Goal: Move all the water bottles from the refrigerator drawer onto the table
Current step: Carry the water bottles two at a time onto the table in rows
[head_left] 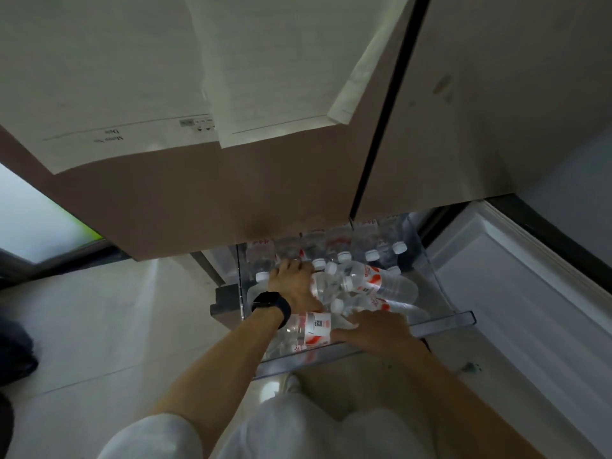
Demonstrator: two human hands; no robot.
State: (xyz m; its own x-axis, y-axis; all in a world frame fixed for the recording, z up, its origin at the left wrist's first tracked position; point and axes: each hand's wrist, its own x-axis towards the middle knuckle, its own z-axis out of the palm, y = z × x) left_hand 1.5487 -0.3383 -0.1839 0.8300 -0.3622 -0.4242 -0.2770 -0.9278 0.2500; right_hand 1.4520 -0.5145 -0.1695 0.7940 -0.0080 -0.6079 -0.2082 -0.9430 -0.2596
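Note:
The clear refrigerator drawer (440, 321) is pulled out and holds several clear water bottles with white caps and red-and-white labels. My left hand (293, 284), with a black watch on its wrist, reaches deep into the drawer. Its fingers curl down beside a lying water bottle (320, 288), and how far they close round it is partly hidden. My right hand (377, 329) is at the drawer's front and grips the neck end of another lying bottle (314, 326). More bottles (381, 284) lie and stand behind. The table is not in view.
The closed upper fridge doors (265, 193), with paper sheets (165, 77) stuck on them, hang over the back of the drawer. The open white lower door panel (516, 293) is on the right. Pale floor tiles (116, 309) lie to the left, and my knees (298, 425) are below the drawer.

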